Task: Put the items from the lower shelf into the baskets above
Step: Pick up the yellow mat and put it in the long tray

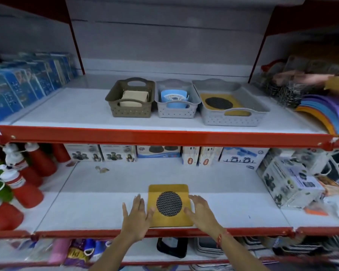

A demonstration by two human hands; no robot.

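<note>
A flat yellow card with a round black mesh disc (169, 204) lies at the front of the lower shelf (98, 208). My left hand (136, 215) rests flat at its left edge, thumb on the card. My right hand (201, 211) lies at its right edge, fingers spread. On the upper shelf stand three baskets: a brown basket (130, 110) with a beige item, a small grey basket (176, 110) with a blue item, and a wide grey basket (233, 118) holding another yellow card with a mesh disc.
Boxes (160, 153) line the back of the lower shelf. Red bottles (24, 184) crowd its left, a boxed item (288, 182) its right. Blue boxes (27, 83) sit upper left, coloured sheets (325, 112) upper right. A red rail (164, 136) fronts the upper shelf.
</note>
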